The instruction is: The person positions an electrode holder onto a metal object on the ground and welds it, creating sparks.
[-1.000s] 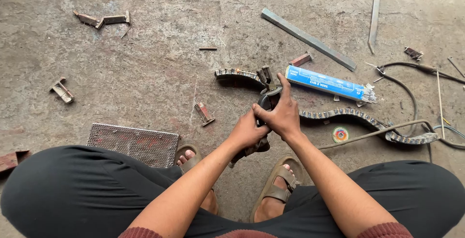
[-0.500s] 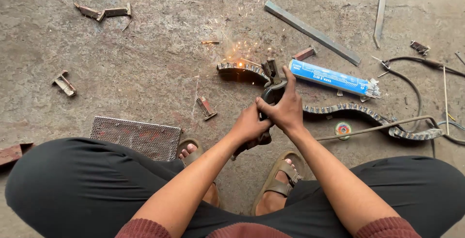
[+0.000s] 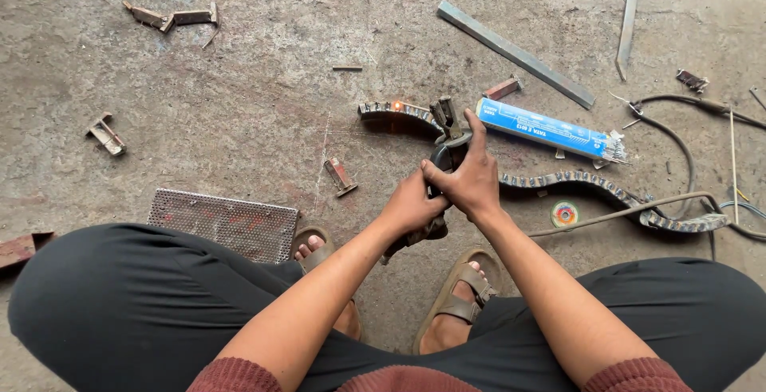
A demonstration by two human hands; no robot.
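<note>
Rough, stained concrete floor [image 3: 239, 105] under even daylight; scattered metal offcuts [image 3: 167, 17], perforated metal sheet [image 3: 223, 220] lying flat.

Left hand [image 3: 411, 204] and right hand [image 3: 471, 181] grip electrode holder [image 3: 441, 153] beside curved metal strip [image 3: 399, 111]

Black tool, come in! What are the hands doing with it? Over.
Left hand and right hand both clasp black tool. Tip by curved toothed metal strip. Blue box lies beside.

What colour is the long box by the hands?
Blue, in the head view: the long box.
</note>
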